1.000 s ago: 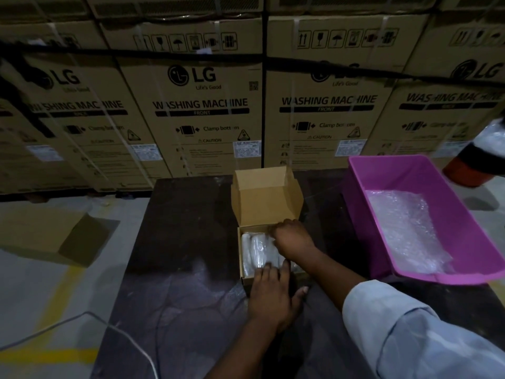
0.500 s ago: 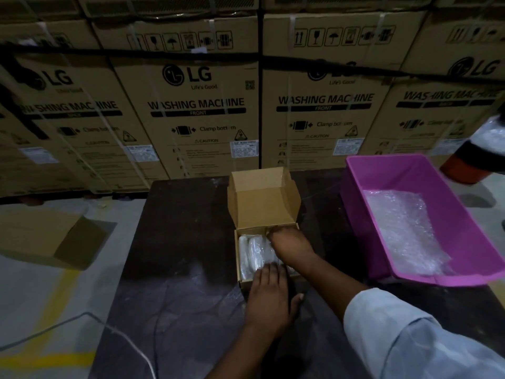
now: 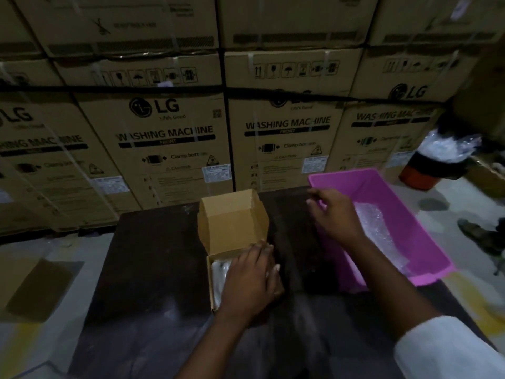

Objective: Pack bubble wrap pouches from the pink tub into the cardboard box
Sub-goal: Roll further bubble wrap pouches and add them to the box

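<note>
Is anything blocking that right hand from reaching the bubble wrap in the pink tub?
Nothing visible does. The right hand hovers open over the pink tub's near wall, and the bubble wrap pouches lie uncovered just beyond it.

Dark table with 1 open cardboard box and, seemingly touching it, 1 pink tub.
</note>
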Tool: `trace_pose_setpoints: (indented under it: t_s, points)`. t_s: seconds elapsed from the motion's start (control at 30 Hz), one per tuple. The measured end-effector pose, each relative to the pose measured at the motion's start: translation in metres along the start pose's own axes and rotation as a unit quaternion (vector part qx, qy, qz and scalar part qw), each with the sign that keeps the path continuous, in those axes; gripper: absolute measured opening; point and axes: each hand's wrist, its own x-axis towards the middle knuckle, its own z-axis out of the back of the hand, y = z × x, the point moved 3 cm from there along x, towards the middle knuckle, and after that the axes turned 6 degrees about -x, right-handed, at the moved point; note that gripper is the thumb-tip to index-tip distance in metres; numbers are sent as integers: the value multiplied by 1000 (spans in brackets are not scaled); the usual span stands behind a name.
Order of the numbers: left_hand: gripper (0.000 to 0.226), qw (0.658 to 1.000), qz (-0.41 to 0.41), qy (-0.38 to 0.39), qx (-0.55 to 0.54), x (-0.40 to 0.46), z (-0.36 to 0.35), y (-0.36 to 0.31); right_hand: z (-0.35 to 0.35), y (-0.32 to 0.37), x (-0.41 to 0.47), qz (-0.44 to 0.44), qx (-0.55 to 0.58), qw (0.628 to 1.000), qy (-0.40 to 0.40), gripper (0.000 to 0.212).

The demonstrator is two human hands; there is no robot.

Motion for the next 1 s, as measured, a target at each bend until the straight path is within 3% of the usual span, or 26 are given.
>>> trace_pose_setpoints:
  t_s: [0.1, 0.2, 0.37, 0.5, 0.6, 0.8, 1.0]
  points:
    - [41, 998, -58, -15, -14, 38, 7, -23, 46, -50, 4, -74, -26, 996, -49, 29]
    - [41, 994, -99, -14, -33, 74, -1, -55, 78, -101, -5, -141, -96, 985, -41, 25]
    - [51, 984, -152, 95, -1, 128, -36, -115, 67, -147, -27, -150, -193, 965, 99, 48]
    - [42, 967, -173, 178, 62, 159, -72, -141, 39, -165, -40, -160, -216, 935, 233, 58]
    - [43, 942, -167, 265, 122, 168, -99, -148, 25, -175, -44, -136, -264, 907, 297, 64]
    - [74, 906, -113, 371, 172, 193, -133, -146, 17, -199, -34, -94, -304, 889, 330, 78]
    - [80, 886, -54, 423, 179, 208, -168, -129, -3, -221, -22, -114, -277, 873, 385, 66]
